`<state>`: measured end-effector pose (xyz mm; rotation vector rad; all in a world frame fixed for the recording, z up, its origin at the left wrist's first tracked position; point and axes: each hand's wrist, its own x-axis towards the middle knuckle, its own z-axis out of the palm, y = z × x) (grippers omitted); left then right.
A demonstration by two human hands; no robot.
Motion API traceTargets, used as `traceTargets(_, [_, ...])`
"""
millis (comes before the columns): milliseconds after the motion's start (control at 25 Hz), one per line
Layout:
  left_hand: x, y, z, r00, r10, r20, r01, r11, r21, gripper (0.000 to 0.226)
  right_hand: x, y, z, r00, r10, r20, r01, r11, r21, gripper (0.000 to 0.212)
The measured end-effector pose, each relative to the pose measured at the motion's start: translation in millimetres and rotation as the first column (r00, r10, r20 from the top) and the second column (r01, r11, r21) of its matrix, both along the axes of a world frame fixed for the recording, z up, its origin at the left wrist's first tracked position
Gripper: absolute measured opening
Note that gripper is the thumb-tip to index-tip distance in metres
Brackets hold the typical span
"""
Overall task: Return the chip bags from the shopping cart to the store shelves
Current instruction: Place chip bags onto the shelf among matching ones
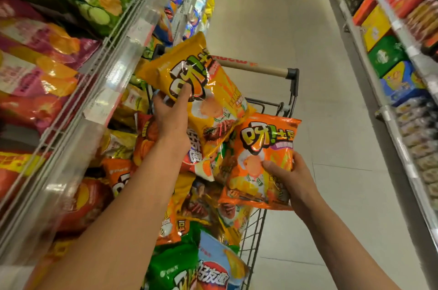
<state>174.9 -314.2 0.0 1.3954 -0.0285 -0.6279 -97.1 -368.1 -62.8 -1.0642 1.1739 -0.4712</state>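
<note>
A yellow chip bag (203, 90) is held up above a shopping cart (254, 230), tilted, with its top corner pointing toward the shelves on the left. The left hand (171, 114) has it by the lower left edge, the thumb lying across the printed front and the fingers curled behind, so the grip is closed on the bag. Just below and to the right, an orange chip bag (263, 161) of the same brand is held over the cart's right rim. The right hand (292, 180) pinches it at the lower right side, thumb on the front, the grip holding that bag. The yellow bag's bottom corner overlaps the orange bag's top left corner.

Under both bags the wire cart is heaped with more chip bags in orange, yellow, red, green (175, 263) and pale blue (219, 266). The cart's handle (258, 68) shows beyond the yellow bag.

On the left, store shelves (111, 69) with clear plastic price rails hold rows of chip bags, close beside the cart. On the right, across the pale tiled floor (284, 36), another shelf unit (391, 119) carries boxed goods in red, yellow, green and blue.
</note>
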Motion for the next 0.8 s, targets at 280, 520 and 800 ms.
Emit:
traceTargets(280, [-53,86,36,0.995,-0.030,0.092,0.029,1.000,0.004,0.069,-38,-15,24,0.980,0.175,0.095,-0.169,0.984,-0.063,0.069])
traceTargets(520, [-98,187,37,0.997,0.036,0.072,-0.039,0.998,0.048,0.051,-40,6,36,0.922,0.367,0.122,-0.349,0.926,-0.147,0.062])
traceTargets(800, [-158,340,24,0.980,0.167,0.106,-0.178,0.979,0.104,0.055,-25,99,34,0.775,0.617,0.138,-0.595,0.786,-0.169,0.062])
